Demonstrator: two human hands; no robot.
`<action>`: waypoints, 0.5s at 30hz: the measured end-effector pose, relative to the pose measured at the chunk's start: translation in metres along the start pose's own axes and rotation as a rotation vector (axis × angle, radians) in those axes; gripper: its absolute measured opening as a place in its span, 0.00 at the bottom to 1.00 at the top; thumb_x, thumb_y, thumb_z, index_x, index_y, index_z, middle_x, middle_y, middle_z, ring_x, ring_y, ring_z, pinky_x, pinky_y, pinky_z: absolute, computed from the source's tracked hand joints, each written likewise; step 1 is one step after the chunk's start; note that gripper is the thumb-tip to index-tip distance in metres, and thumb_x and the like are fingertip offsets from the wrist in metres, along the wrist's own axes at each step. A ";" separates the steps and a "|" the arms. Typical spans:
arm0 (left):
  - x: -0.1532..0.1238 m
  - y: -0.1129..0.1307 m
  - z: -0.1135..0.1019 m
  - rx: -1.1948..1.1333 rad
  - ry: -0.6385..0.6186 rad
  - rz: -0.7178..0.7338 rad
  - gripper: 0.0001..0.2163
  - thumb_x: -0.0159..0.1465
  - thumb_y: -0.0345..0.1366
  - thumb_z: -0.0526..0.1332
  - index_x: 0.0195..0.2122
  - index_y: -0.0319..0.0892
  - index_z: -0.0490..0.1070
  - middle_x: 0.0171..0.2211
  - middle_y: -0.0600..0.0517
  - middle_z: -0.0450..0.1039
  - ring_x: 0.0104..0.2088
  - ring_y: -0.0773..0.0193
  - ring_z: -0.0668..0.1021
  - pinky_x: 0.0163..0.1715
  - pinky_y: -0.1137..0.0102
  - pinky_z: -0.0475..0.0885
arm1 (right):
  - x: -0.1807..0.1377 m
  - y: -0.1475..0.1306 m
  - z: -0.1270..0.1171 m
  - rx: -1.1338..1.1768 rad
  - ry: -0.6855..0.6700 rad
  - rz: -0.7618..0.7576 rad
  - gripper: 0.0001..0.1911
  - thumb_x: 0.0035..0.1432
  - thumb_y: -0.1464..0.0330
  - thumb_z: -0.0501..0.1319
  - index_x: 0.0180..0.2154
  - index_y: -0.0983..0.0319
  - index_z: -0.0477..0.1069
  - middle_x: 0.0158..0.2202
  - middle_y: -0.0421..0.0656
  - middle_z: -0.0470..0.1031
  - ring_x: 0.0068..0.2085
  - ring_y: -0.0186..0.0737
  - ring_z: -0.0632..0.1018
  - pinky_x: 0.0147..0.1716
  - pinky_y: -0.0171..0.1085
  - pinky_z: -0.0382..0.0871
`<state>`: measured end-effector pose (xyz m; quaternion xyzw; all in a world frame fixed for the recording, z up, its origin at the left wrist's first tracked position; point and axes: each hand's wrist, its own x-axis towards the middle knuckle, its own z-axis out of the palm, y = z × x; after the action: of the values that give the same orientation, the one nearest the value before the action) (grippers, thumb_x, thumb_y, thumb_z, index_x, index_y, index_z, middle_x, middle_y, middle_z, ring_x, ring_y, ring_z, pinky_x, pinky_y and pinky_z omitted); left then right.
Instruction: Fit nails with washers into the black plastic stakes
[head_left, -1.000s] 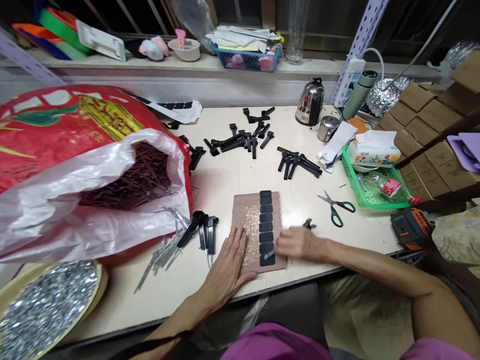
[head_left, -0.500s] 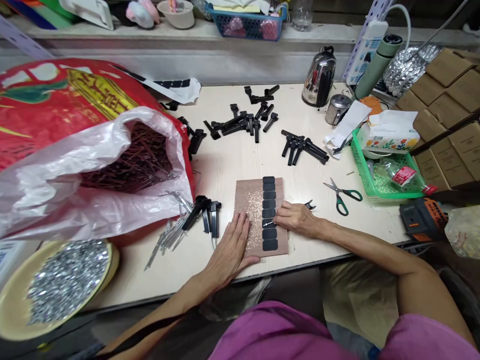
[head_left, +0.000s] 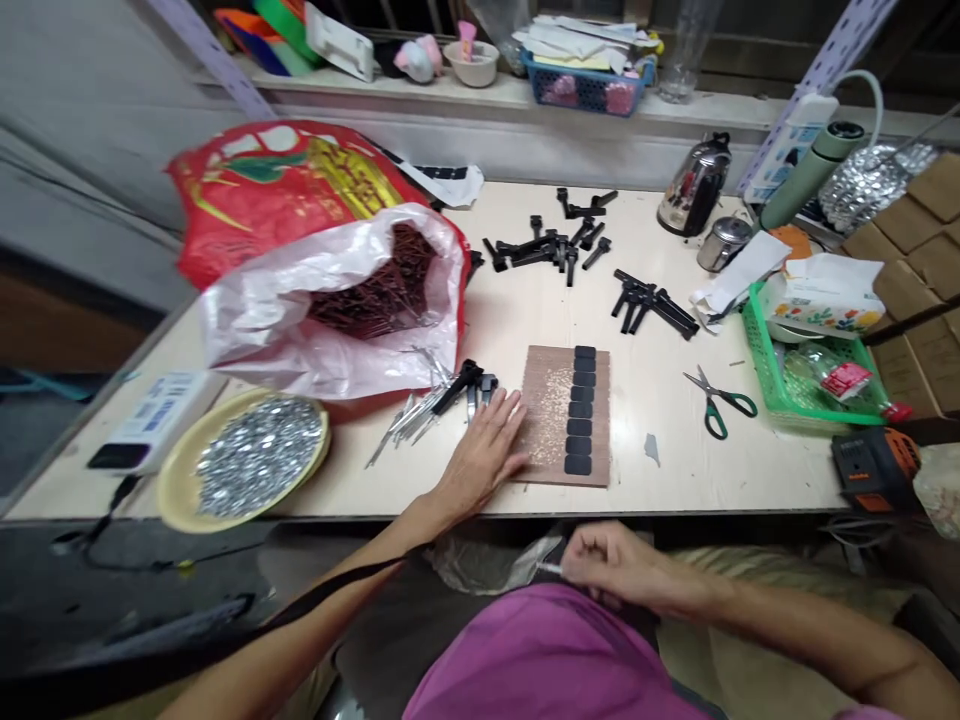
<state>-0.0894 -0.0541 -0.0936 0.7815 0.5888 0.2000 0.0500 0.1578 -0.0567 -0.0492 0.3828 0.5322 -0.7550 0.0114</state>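
Note:
My left hand [head_left: 484, 450] lies flat and open on the table, its fingertips at the left edge of a brown wood-grain board [head_left: 547, 450]. A column of several black rectangular pads [head_left: 581, 410] sits on the board's right half, with pale granules scattered to their left. My right hand [head_left: 611, 565] is off the table, below its front edge, pinching a small silver pin [head_left: 550, 568]. Black plastic parts with metal shafts [head_left: 469, 385] lie just beyond my left hand.
A white plastic bag of dark rods [head_left: 367, 290] sits on a red printed bag [head_left: 255, 190] at the left. A plate of silver metal bits [head_left: 259, 458] is near the front edge. Green-handled scissors [head_left: 716, 400], black plastic pieces [head_left: 555, 250], a green basket [head_left: 802, 370] and cardboard boxes [head_left: 907, 260] surround the board.
My right hand has left the board and moved back past the table's front edge, holding the silver pin. My left hand has shifted slightly left. The view has swung, showing more of the table's left.

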 end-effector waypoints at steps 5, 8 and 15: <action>-0.023 -0.036 -0.031 0.150 0.312 -0.303 0.13 0.67 0.38 0.49 0.44 0.41 0.71 0.41 0.42 0.75 0.44 0.50 0.74 0.45 0.55 0.68 | 0.038 0.031 0.027 0.698 0.035 0.491 0.13 0.51 0.65 0.67 0.24 0.64 0.67 0.22 0.38 0.70 0.23 0.29 0.73 0.26 0.29 0.70; -0.042 -0.048 -0.043 0.193 0.344 -0.362 0.13 0.67 0.39 0.50 0.39 0.42 0.72 0.36 0.45 0.75 0.37 0.52 0.74 0.40 0.58 0.68 | 0.059 0.033 0.032 0.802 0.147 0.430 0.13 0.52 0.64 0.68 0.27 0.65 0.68 0.27 0.42 0.74 0.33 0.32 0.79 0.41 0.31 0.72; -0.088 -0.075 -0.082 0.307 0.435 -0.511 0.15 0.67 0.41 0.49 0.36 0.41 0.74 0.33 0.43 0.75 0.35 0.51 0.72 0.38 0.59 0.67 | 0.040 -0.012 0.051 -0.079 -0.055 -0.227 0.17 0.61 0.57 0.59 0.43 0.63 0.74 0.36 0.45 0.76 0.36 0.37 0.79 0.39 0.38 0.73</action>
<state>-0.2073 -0.1271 -0.0642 0.5468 0.7850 0.2518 -0.1461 0.0957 -0.0775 -0.0560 0.2983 0.6011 -0.7401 -0.0446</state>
